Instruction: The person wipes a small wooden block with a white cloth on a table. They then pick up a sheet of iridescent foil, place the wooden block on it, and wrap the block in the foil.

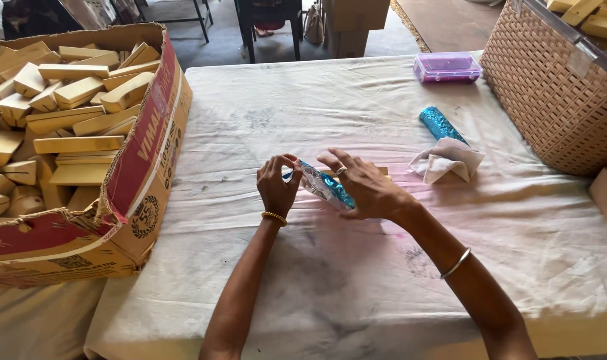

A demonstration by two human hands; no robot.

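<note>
1. Both forearms reach up from the near edge of the table [357, 293], which is covered with a stained white cloth.
2. Left hand [277, 185]: its fingers [285, 162] are pinched closed on the left end of a shiny blue foil wrapper [325, 187].
3. Right hand [363, 187]: its fingers [331, 160] are spread over the wrapper, pressing it down on a small wooden block [382, 171] whose end shows just right of them.
4. Beyond the right fingers lie a crumpled white cloth [448, 160] and a blue foil roll [441, 124], touching each other.
5. Further back sits a purple plastic box [447, 67]; a woven basket [550, 100] stands to its right.
6. Well left of the left fingers, a cardboard box [140, 167] holds many wooden blocks [70, 113].
</note>
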